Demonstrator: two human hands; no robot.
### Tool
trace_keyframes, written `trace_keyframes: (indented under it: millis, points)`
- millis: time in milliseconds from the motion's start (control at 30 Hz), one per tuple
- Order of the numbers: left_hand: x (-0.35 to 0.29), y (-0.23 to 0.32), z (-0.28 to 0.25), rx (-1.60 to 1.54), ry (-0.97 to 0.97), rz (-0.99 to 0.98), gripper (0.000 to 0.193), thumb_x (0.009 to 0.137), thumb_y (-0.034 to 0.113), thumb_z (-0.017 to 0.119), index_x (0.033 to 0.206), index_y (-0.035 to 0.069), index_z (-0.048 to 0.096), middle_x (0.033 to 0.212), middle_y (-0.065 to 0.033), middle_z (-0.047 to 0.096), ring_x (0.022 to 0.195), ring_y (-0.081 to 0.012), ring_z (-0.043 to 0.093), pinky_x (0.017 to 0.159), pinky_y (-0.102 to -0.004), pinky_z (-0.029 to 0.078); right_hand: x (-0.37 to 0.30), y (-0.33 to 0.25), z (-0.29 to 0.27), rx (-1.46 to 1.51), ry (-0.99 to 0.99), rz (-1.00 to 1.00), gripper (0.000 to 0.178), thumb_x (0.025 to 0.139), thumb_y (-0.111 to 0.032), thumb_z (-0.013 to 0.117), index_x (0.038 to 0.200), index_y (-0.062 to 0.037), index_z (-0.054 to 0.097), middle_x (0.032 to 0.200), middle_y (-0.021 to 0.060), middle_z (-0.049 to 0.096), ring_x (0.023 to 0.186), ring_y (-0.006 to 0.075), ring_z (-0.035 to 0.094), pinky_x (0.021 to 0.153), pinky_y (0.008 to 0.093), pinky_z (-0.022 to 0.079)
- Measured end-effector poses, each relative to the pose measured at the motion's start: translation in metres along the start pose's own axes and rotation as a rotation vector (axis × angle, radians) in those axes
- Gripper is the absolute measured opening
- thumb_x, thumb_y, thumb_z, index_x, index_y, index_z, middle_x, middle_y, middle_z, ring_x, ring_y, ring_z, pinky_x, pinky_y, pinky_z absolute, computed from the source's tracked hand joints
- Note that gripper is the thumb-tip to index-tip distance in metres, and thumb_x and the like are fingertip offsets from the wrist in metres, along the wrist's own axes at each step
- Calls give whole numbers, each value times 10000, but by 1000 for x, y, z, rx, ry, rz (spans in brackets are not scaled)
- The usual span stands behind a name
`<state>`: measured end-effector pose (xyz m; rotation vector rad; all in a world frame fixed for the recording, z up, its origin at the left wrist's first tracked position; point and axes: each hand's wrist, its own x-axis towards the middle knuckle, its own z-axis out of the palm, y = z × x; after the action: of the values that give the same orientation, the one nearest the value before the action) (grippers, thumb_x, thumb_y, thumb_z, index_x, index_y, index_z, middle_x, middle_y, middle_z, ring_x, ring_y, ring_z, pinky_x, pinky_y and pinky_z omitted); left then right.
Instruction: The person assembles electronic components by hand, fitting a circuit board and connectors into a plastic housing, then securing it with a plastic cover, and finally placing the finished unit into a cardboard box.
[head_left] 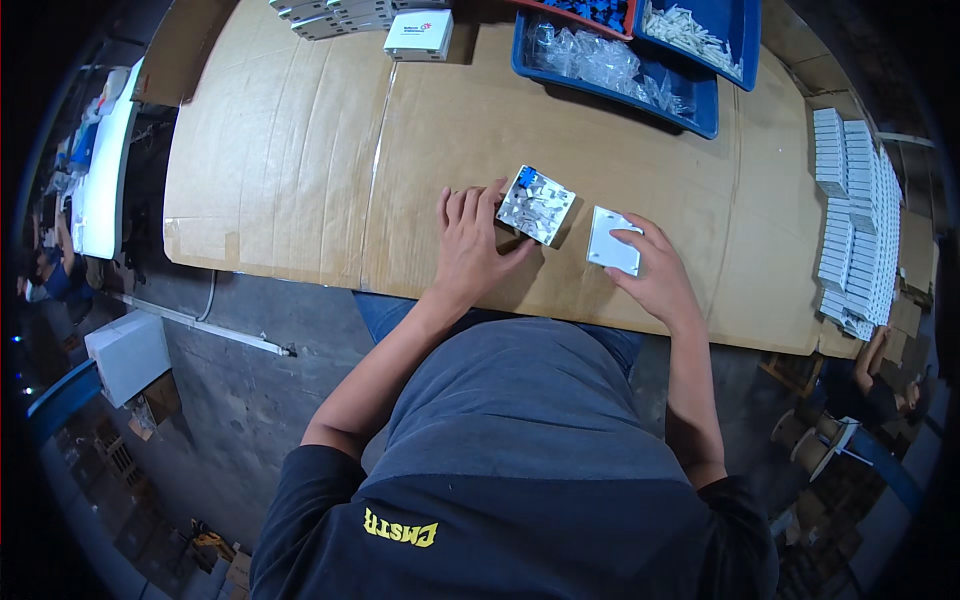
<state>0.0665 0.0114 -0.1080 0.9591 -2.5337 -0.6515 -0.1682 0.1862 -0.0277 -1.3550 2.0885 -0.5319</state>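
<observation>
My left hand (472, 238) grips a small square white box (543, 222) by its left side, the thumb at the near corner and the index finger at the far left one. The box lies open side up on the cardboard. A blue piece (527, 178) sits at its far left corner, and small pale and metallic-looking parts fill the inside, too small to tell apart. Just right of the box, apart from it, my right hand (655, 270) pinches a flat white square cover (612, 240) by its right side, with the thumb below and the fingers over it.
Cardboard (290, 170) covers the table. At the far side are a blue tray (700, 122) of clear plastic pieces, a blue tray (748, 70) of white pieces and a red tray of blue pieces. White boxes (418, 36) stand far left; stacked white units (850, 215) line the right edge. Other people are at both sides.
</observation>
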Motion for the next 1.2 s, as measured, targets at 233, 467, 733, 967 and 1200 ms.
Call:
trace_keyframes:
  millis: [233,467,733,967,1200]
  points:
    - [5,11,-14,-22,77,22,1078,684,618,861,1476,24,434,1301,-144,552,1289,-319,483,1213,-551,214,17,11,-4,280,205,61,249,994,-199,685,1109,21,704,1008,132,736,855,285,690,794,357,539]
    - [10,22,-9,-25,12,-28,1040,698,584,858,1472,32,436,1339,-172,520,1330,-333,450,1210,-566,200,45,44,-5,146,307,174,304,1033,-271,629,1108,15,699,1020,128,716,870,286,671,790,382,530]
    - [9,7,-12,-78,64,-38,1070,680,473,872,1526,40,379,1416,-193,464,1413,-368,370,1230,-583,141,36,0,14,-197,320,119,700,800,-382,856,1389,-101,603,1400,92,558,1238,320,596,984,425,530]
    - [12,-4,-14,-126,12,79,1016,780,375,836,1575,44,296,1436,-193,462,1411,-353,404,1222,-507,248,33,3,16,-54,321,63,719,801,-243,842,1444,-97,557,1412,123,547,1247,337,585,1006,440,519]
    - [22,16,-36,-1842,-129,-476,680,1002,441,420,1540,26,411,1410,-169,582,1310,-278,562,1153,-432,407,36,-20,-20,1319,137,-22,639,966,-275,539,1543,-26,425,1467,205,537,1305,344,562,1083,469,470]
